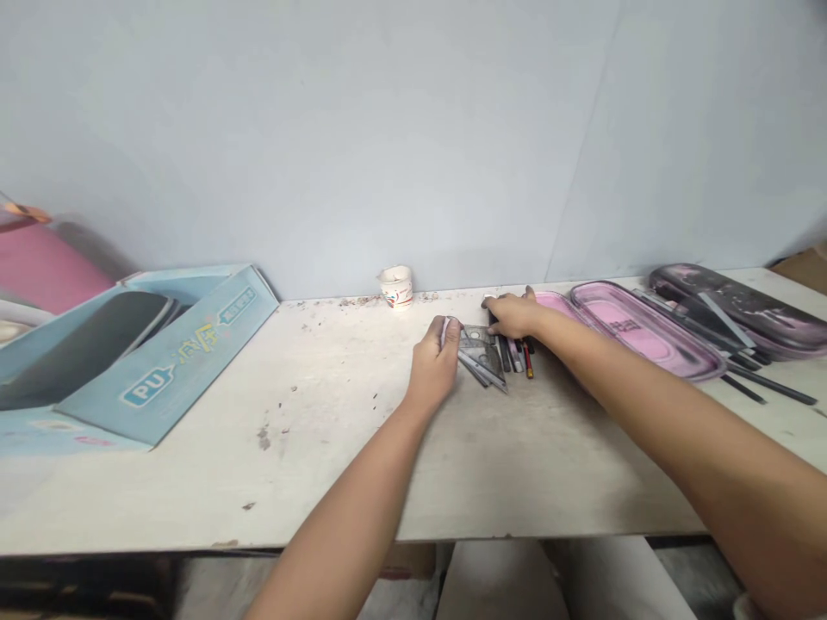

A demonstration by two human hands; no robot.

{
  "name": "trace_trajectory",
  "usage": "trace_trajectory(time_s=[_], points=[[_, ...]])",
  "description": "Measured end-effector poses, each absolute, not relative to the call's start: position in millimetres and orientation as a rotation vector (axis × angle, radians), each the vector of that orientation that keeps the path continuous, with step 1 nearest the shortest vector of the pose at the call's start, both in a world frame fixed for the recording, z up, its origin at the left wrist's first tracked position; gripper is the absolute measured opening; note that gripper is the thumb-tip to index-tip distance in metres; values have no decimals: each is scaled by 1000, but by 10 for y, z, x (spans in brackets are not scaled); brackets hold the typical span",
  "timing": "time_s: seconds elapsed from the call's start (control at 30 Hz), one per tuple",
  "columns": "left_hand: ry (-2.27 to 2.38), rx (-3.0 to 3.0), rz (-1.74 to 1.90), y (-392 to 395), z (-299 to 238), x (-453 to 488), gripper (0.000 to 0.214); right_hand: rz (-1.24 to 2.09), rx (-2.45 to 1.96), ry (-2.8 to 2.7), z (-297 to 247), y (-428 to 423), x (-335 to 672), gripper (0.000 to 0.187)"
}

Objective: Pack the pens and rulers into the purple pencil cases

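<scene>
My left hand (434, 362) is closed around the ends of some flat grey drawing tools. They look like a clear set square (481, 351) and a thin ruler (481, 372), pointing down to the right. Just right of it, my right hand (513, 315) curls over a small bunch of pens (517, 357), whose lower ends stick out toward me; one is red. Its fingertips are partly hidden. Beside that hand lies an open pink pencil case (637, 327) with a dark rim.
A black and pink case (743, 301) stands at the right, with several dark pens (775, 383) and a ruler near it. A paper cup (395, 287) is by the wall, among shavings. At left, a blue box (194, 362) holds a dark object (96, 344), near a pink object (52, 267).
</scene>
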State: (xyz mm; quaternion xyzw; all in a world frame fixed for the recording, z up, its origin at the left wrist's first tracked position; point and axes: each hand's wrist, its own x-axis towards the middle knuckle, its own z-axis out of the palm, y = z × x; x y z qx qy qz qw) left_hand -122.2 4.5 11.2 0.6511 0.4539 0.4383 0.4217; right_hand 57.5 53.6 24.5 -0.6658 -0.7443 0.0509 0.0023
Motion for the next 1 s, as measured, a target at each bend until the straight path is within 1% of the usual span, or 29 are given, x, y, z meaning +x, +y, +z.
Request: trace_trajectory(time_s=[0.07, 0.2, 0.27, 0.37, 0.43, 0.6, 0.7, 0.77, 0.87, 0.97, 1.0], points=[[1140, 1770, 1124, 59, 106, -1239, 34, 172, -2100, -2344, 258, 575, 551, 36], [1166, 1850, 1154, 75, 105, -1257, 36, 73, -2039, -2307, 270, 530, 509, 48], [1172, 1872, 1166, 68, 108, -1252, 36, 46, -1937, -2307, 272, 442, 510, 49], [1177, 1935, 1142, 42, 111, -1238, 34, 56, -1602, -2239, 288, 267, 547, 34], [1174, 2001, 1084, 22, 110, -1230, 32, 44, -1405, -2077, 324, 151, 584, 24], [1194, 2202, 933, 6, 105, -1229, 32, -14, -1266, -1594, 485, -31, 611, 14], [1210, 2279, 861, 15, 95, -1233, 32, 0, -1196, -1611, 553, -97, 530, 9], [1211, 2300, 829, 23, 82, -1239, 32, 19, -1163, -1707, 582, -146, 453, 8], [1225, 2287, 833, 32, 68, -1248, 32, 108, -1138, -1780, 617, -199, 361, 12], [1216, 2270, 886, 24, 77, -1247, 31, 300, -1146, -1648, 613, -169, 322, 14], [1211, 2271, 896, 17, 84, -1243, 31, 375, -1150, -1578, 594, -141, 314, 19]])
